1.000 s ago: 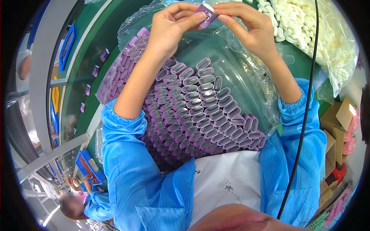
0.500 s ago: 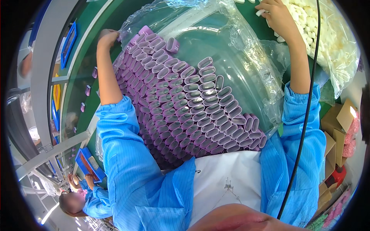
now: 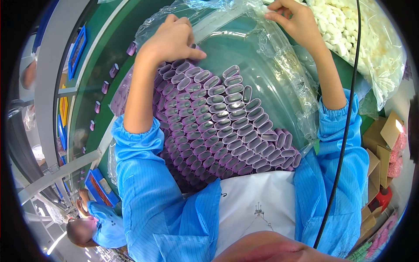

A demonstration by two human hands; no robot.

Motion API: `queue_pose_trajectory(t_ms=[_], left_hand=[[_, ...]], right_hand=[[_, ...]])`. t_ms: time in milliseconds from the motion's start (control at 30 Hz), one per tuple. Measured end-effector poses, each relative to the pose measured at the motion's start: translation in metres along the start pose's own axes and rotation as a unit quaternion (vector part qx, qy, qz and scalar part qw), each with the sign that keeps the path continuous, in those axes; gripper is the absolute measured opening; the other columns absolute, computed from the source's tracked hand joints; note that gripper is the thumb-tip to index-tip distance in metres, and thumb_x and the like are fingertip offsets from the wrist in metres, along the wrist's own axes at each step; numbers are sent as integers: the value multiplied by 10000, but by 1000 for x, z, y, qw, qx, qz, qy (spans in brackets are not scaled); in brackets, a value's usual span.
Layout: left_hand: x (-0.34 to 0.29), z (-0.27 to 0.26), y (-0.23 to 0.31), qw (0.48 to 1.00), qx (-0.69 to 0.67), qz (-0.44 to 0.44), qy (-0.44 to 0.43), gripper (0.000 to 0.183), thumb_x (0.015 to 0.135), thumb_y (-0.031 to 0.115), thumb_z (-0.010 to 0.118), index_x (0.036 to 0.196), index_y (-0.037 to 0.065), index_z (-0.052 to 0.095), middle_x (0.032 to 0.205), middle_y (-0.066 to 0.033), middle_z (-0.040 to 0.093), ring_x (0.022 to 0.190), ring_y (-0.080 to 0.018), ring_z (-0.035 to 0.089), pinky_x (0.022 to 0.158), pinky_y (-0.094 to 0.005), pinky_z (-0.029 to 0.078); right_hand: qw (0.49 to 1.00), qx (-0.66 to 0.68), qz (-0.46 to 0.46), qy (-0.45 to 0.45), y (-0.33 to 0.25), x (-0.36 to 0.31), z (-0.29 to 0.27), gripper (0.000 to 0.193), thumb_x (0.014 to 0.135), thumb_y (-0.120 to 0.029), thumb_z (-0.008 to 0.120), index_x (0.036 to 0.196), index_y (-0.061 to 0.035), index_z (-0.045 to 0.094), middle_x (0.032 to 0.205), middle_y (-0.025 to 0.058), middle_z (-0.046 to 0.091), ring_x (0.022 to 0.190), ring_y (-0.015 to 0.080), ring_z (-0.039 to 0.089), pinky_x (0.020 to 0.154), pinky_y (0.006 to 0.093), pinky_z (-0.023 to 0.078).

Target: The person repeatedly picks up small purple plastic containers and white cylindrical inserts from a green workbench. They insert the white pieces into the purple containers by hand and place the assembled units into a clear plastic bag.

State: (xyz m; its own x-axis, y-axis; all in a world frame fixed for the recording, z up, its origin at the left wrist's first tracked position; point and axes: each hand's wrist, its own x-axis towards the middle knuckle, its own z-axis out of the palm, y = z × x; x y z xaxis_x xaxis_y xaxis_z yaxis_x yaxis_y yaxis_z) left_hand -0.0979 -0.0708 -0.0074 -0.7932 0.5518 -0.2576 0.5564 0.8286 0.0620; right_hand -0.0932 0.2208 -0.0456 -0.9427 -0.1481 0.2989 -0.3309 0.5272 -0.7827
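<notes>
A large block of purple oval shells (image 3: 224,124), open ends up, stands packed in rows inside a clear plastic bag (image 3: 301,87) in front of my chest. My left hand (image 3: 170,41) is over the far left corner of the block. Its thumb points right and its fingers curl down around a purple oval shell (image 3: 195,46), mostly hidden beneath the hand. At the far side, my right hand (image 3: 294,22) pinches a small white piece (image 3: 264,9) at its fingertips, left of a heap of similar white pieces (image 3: 338,28).
Several purple parts (image 3: 105,87) stand in a line on the green surface at left, near blue trays (image 3: 102,187). A black cable (image 3: 345,131) hangs across the right side. Cardboard boxes (image 3: 379,146) stand at right. Another person (image 3: 107,229) works at lower left.
My left hand has moved right from the bag's left edge onto the loose shell. My right hand has shifted left, away from the white heap, with the white piece. The parts at left have moved.
</notes>
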Motion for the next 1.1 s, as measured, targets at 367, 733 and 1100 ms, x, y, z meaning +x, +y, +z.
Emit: queue_pose_trajectory(t_ms=[367, 733, 1100], left_hand=[[32, 33, 37, 725, -664, 6, 183, 287, 844, 145, 711, 1069, -25, 661, 941, -78, 671, 855, -130, 620, 788, -282, 518], [29, 37, 47, 820, -487, 14, 300, 305, 764, 227, 786, 1014, 64, 724, 867, -66, 713, 765, -104, 646, 721, -240, 504], [28, 36, 43, 691, -697, 32, 190, 305, 883, 154, 658, 1119, -39, 641, 1014, -130, 672, 888, -196, 659, 819, -322, 543]], right_hand=[[958, 287, 5, -26, -24, -14, 27, 49, 868, 11, 632, 904, 43, 626, 839, 23, 632, 740, 60, 570, 646, 203, 463], [983, 106, -142, 51, -31, -17, 26, 59, 824, -1, 673, 866, 34, 653, 798, 73, 642, 710, 104, 588, 636, 232, 472], [954, 278, -109, -5, -37, -16, 19, 79, 838, -18, 674, 896, 33, 659, 871, 75, 642, 772, 111, 603, 671, 244, 485]])
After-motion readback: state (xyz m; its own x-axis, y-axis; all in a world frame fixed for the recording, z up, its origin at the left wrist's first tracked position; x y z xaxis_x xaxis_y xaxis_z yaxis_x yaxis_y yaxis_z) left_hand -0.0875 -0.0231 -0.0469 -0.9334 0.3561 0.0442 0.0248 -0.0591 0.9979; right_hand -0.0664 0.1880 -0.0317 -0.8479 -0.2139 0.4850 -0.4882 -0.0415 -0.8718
